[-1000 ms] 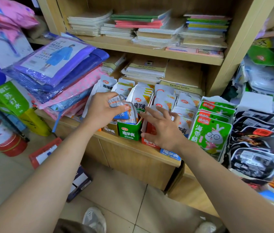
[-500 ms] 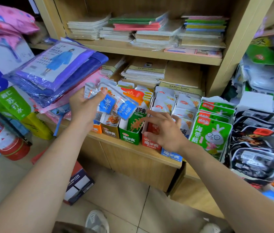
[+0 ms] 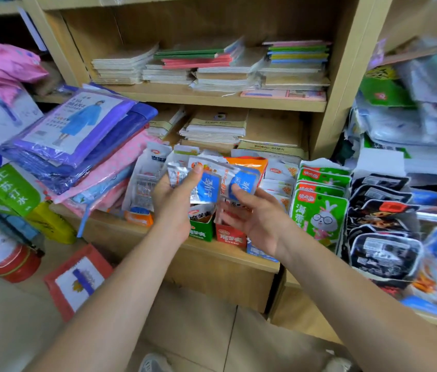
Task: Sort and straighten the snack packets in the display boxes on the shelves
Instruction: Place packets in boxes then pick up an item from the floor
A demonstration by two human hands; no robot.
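My left hand [image 3: 175, 198] grips a fanned bunch of blue-and-silver snack packets [image 3: 206, 185] above the display boxes, thumb across the top. My right hand [image 3: 252, 214] is raised beside it, palm up, its thumb touching the rightmost blue packet [image 3: 244, 181]; its other fingers are relaxed. Below the hands stand a green display box [image 3: 201, 229], a red display box [image 3: 230, 237] and an orange display box [image 3: 138, 217] on the wooden shelf [image 3: 239, 257]. White packets [image 3: 279, 181] fill the boxes behind.
Green rabbit-print packets [image 3: 319, 213] and black packets [image 3: 383, 237] stand to the right. Bagged raincoats [image 3: 78, 135] are piled on the left. Notebooks [image 3: 212, 65] lie stacked on the upper shelves. A red canister [image 3: 0, 248] and a red-framed card [image 3: 78, 280] sit on the floor.
My left hand lifted the packet bunch out of the boxes and brought it toward the middle. My right hand left the red box and rose to touch the bunch.
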